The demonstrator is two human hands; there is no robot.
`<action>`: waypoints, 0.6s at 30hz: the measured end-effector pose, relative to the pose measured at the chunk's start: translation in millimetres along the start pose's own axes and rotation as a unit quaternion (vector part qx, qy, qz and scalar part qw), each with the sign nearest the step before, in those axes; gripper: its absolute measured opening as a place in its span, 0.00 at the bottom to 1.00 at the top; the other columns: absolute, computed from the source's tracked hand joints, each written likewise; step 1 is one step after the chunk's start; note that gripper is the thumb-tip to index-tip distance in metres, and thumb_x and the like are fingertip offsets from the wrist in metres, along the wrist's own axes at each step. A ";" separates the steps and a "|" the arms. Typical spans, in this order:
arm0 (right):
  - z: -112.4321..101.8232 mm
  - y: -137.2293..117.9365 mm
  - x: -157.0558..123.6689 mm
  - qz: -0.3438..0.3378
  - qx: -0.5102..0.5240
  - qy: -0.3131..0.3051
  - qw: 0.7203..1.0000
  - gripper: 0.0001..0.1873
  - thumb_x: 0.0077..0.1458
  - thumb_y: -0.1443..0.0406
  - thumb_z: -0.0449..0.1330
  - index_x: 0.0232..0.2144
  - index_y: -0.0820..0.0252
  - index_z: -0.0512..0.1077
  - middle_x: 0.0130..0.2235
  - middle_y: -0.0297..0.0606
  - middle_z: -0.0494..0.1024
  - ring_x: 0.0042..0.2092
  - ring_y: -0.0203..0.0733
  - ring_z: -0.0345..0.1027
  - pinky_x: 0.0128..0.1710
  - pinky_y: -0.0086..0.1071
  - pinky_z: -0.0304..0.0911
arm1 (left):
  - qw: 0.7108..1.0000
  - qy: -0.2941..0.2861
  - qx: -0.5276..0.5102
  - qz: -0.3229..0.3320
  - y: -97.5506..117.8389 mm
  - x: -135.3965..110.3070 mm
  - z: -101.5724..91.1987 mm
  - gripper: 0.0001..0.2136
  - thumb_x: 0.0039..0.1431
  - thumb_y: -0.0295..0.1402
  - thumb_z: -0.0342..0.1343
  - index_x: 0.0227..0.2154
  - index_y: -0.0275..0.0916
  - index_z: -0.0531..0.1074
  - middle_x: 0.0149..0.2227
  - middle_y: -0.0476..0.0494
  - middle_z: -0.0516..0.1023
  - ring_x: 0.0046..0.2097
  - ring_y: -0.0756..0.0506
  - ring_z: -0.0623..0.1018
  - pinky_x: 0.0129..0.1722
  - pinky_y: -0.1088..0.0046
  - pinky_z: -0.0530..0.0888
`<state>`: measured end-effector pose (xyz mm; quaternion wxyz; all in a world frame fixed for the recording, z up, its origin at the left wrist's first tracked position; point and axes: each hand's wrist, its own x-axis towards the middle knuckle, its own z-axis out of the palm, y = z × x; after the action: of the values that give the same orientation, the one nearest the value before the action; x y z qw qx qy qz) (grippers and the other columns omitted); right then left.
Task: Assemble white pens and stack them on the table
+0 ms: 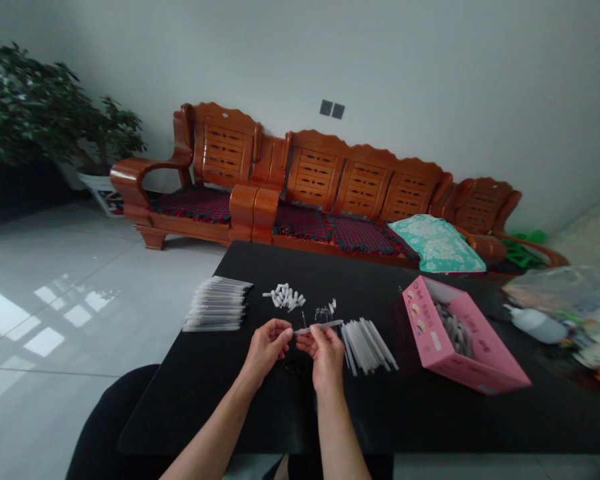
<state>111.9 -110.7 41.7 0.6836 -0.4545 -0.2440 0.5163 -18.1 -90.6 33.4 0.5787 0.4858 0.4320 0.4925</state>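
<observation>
Over the table (410, 423), a white tube (331, 324) was held near-level by both hands, likely for steadiness: right hand (325, 348) pinching its middle, left hand (269, 341) pinched narrow at its left end. Caps (284, 297), sticks (217, 305) and loose tubes (367, 347) lay in separate piles, apparently sorted for reach. Forearms (217, 423) angled inward, hands almost meeting.

The hands (266, 348) and forearms (215, 423) are bare, and plain black cloth (111, 423) covers the left leg (103, 437)

The tube (333, 324) is whitish, the box (424, 325) pink, the pillow (437, 243) flowered turquoise.
</observation>
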 end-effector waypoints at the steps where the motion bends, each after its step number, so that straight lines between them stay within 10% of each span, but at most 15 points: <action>1: 0.4 -0.1 0.1 -0.001 -0.001 -0.001 1.000 0.15 0.46 0.60 0.68 0.31 0.64 0.69 0.25 0.39 0.80 0.25 0.41 0.76 0.23 0.28 0.71 | 1.000 -0.002 0.009 -0.008 -0.6 -0.1 0.0 0.15 0.51 0.44 0.59 0.29 0.34 0.73 0.21 0.48 0.73 0.19 0.53 0.69 0.15 0.81 0.64; 18: -0.6 2.4 1.1 0.000 -0.007 -0.007 1.000 0.15 0.47 0.60 0.68 0.31 0.64 0.69 0.25 0.38 0.80 0.25 0.41 0.76 0.23 0.28 0.70 | 0.999 -0.026 0.037 -0.020 -5.5 0.4 -1.3 0.16 0.53 0.44 0.57 0.24 0.33 0.70 0.21 0.48 0.72 0.17 0.55 0.66 0.13 0.83 0.61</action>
<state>111.6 -109.8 39.1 0.6789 -0.4558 -0.2521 0.5175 -18.5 -90.3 27.8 0.5809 0.5108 0.4445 0.4517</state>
